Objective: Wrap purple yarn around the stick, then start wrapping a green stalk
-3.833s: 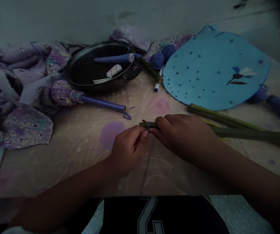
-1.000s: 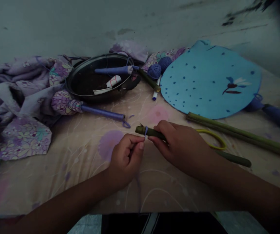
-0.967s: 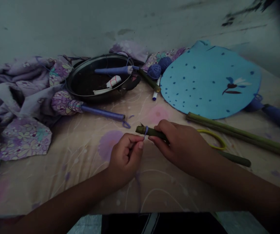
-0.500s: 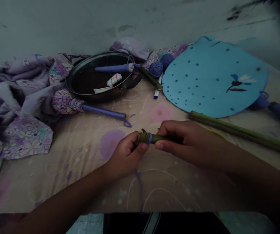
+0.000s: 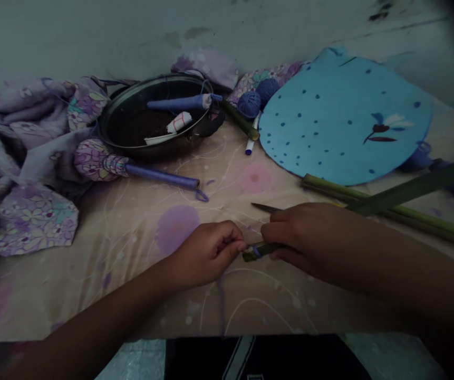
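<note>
head view: what do your hands hold?

your right hand (image 5: 309,237) is closed around a green plant stalk (image 5: 264,249), just right of your left hand (image 5: 206,253), whose fingers pinch narrowly at the stalk's end.

how far has the wrapping got?

a purple thread band (image 5: 256,251) circles the stalk near that end; a loose thread (image 5: 221,301) hangs below your left hand, unwound.

No words or numbers are legible anywhere.
</note>
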Demonstrator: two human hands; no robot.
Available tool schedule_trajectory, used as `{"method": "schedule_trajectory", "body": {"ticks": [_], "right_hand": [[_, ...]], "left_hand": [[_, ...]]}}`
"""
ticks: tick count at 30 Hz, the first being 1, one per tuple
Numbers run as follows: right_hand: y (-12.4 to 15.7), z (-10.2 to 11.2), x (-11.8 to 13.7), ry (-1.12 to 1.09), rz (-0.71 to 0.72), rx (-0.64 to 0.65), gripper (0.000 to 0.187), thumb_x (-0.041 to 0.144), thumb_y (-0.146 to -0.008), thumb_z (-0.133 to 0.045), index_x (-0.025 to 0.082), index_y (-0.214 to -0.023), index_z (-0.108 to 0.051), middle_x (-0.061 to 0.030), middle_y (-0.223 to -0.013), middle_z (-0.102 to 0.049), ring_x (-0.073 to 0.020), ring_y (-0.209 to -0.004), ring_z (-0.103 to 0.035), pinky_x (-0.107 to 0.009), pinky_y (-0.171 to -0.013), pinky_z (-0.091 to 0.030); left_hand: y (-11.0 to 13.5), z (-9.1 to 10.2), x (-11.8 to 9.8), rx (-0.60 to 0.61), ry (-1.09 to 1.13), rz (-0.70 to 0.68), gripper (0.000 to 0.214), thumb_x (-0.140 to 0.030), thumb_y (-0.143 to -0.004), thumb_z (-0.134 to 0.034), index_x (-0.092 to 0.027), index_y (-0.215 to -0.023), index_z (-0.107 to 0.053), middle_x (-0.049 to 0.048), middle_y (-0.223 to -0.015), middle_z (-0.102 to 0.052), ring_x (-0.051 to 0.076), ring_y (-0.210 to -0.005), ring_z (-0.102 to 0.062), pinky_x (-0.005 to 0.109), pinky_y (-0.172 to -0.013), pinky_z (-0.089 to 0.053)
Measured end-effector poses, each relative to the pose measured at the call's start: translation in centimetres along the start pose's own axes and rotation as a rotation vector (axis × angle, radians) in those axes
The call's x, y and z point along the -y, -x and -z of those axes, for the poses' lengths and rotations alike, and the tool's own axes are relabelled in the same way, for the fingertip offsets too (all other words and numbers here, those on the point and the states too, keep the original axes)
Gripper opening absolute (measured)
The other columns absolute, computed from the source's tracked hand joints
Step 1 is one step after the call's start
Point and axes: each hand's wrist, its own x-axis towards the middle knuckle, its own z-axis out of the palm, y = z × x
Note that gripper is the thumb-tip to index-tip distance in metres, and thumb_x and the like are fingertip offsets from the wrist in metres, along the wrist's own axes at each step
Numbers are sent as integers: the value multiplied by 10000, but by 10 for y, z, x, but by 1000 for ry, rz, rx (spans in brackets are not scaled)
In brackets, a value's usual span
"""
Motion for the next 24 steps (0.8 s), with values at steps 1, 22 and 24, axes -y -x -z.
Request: {"method": "schedule_trajectory", "body": {"ticks": [1,22,24], "right_hand": [[0,-1,2,58,0,-45,88,141,-745,-605,221,-782,-596,15,-687,-596,-144,-607,-540,-261,-542,-226],[-12,-9,20,360,2,-285,54,135,-799,-541,189,-797,-542,-36,-727,-583,-184,-629,-534,-298,-573,-248],[-14,-11,20,361,-48,-313,28,163,-818,-534,184,-801,-530,-37,-710,-580,-184,-609,-537,-292,-550,-229]], "left_hand": [[0,0,-1,-19,-19,11,122,-220,-830,-505,-167,-726,-543,-57,-532,-468,64,-455,-373,188,-453,-292],[4,1,-3,-262,86,99,144,-246,-851,-475,-172,-733,-511,-49,-545,-468,62,-468,-399,191,-449,-317],[6,1,-3,-351,-92,-2,109,-216,-847,-488,-178,-749,-517,-56,-528,-466,58,-442,-389,193,-440,-300]]}}
